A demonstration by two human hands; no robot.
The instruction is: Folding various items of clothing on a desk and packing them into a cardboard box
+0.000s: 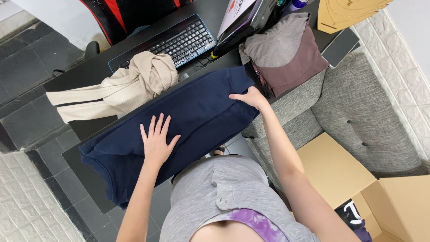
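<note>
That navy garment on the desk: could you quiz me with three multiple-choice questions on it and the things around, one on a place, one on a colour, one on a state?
1. Where does the beige garment lie?
A. In the cardboard box
B. On the desk, beside the keyboard
C. On the sofa

2. What colour is the garment under the hands?
A. Navy blue
B. Red
C. White

3. How is the left hand placed?
A. Clenched in a fist
B. Lifted off the desk
C. Flat, fingers spread, on the cloth

Answers: 1 B, it sits bunched next to the keyboard. 2 A, the cloth is dark blue. 3 C, the palm presses down while the right hand pinches the garment's edge.
</note>
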